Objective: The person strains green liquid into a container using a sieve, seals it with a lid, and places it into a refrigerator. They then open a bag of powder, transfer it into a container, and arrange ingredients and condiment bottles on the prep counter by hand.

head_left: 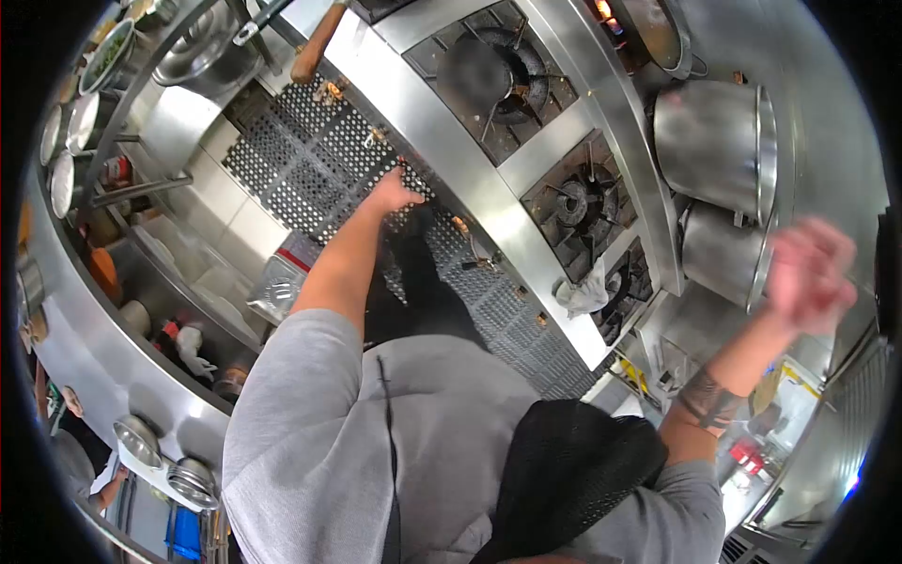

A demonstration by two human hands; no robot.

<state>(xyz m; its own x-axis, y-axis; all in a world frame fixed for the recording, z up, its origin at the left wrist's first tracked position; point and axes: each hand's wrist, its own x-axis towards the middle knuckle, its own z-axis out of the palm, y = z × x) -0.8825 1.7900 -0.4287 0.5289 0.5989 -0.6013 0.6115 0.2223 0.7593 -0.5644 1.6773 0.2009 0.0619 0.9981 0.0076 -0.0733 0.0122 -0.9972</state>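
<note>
My left hand (393, 193) reaches down beside the front of the steel stove (531, 226), close to its row of controls. Its thumb and fingers are apart, and I see nothing held between them. My right hand (813, 273) is raised at the right, blurred by motion, so its finger position is unclear. Behind it in the view are a large steel stockpot (709, 146) and a second steel pot (723, 249). A crumpled whitish cloth (584, 289) lies on the stove's front ledge near a black burner (580, 202).
A wooden handle (319, 42) juts over the stove's front edge. Flames (604, 11) show at the top. Perforated black mats (291, 169) cover the floor. Along the left runs a steel counter (103, 348) with pots, bowls and containers nearby. Another person's arm (111, 491) shows at lower left.
</note>
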